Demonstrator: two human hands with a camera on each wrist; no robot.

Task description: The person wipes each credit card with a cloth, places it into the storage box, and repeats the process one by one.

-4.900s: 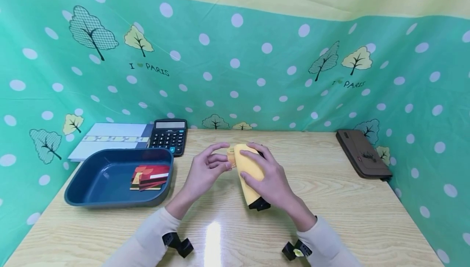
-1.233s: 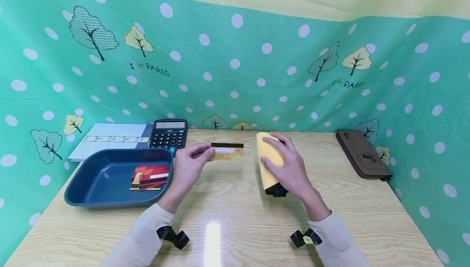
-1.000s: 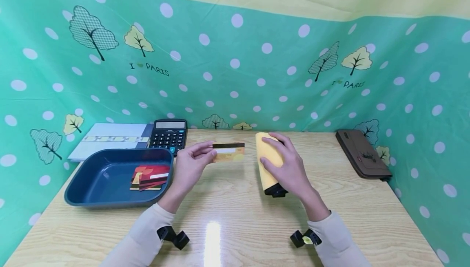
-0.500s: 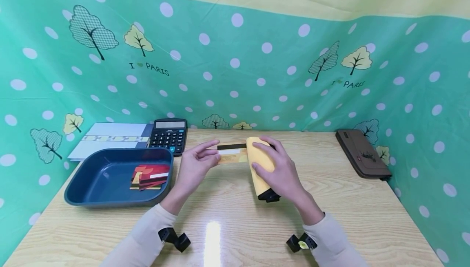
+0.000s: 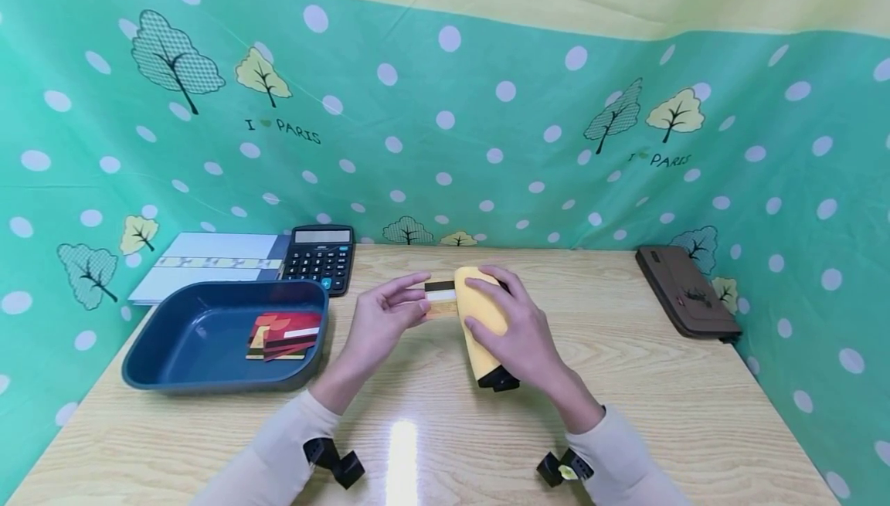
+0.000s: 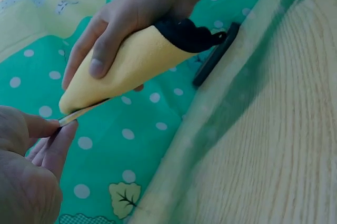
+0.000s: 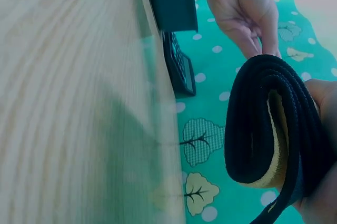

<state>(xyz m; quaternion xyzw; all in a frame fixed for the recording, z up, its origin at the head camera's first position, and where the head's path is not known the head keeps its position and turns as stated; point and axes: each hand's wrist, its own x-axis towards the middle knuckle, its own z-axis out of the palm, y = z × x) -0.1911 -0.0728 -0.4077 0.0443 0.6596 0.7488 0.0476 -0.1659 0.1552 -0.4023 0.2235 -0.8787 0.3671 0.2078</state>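
Between finger and thumb, my left hand (image 5: pixel 378 322) pinches the left end of a bank card (image 5: pixel 441 307). The card is gold-orange with a black magnetic stripe and a white strip. A rolled-up yellow cloth with black edging (image 5: pixel 481 328) is gripped by my right hand (image 5: pixel 523 336), thumb on the near side. Its left edge covers the card's right end, which is hidden. The left wrist view shows the card (image 6: pixel 79 114) edge-on against the cloth (image 6: pixel 131 69). In the right wrist view, the roll's black-edged layers (image 7: pixel 258 129) show end-on.
Several red and gold cards (image 5: pixel 285 336) lie in a blue tray (image 5: pixel 188 378) at the left. Behind it are a calculator (image 5: pixel 320 259) and a white folder (image 5: pixel 215 247). A brown zipped case (image 5: pixel 688 290) lies at the right. A patterned curtain (image 5: pixel 445 143) hangs behind the table.
About a second ago the card and the cloth were apart. The cloth has since moved left over the card's right end, while the left hand has shifted slightly right.
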